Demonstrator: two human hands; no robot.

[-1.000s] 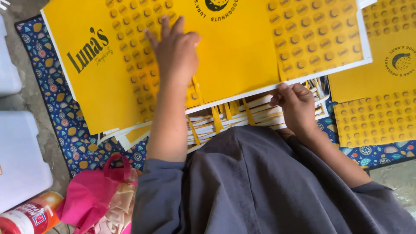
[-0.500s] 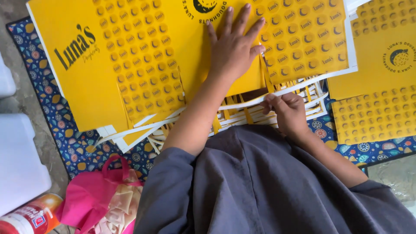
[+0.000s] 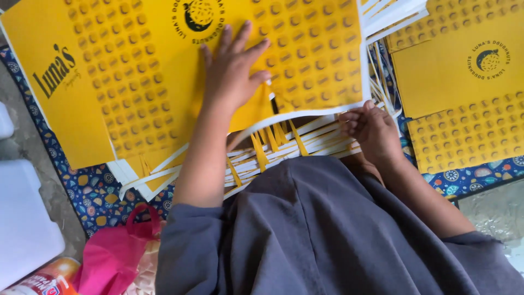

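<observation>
I wear a loose grey-blue garment of plain, matte cloth that falls in soft folds over my lap and fills the lower part of the view. Its wide sleeves end above my elbows, leaving both forearms bare. My left hand and right hand are bare too: no rings, no watch, no bracelet, no gloves. My fingernails are short and unpainted.

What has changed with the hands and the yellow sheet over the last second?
The left hand slid rightward across the top yellow sheet, palm flat, toward its near edge. Nothing was picked up or let go. The right hand stayed curled at the edge of the sheet stack; the pink bag stayed put.
</observation>
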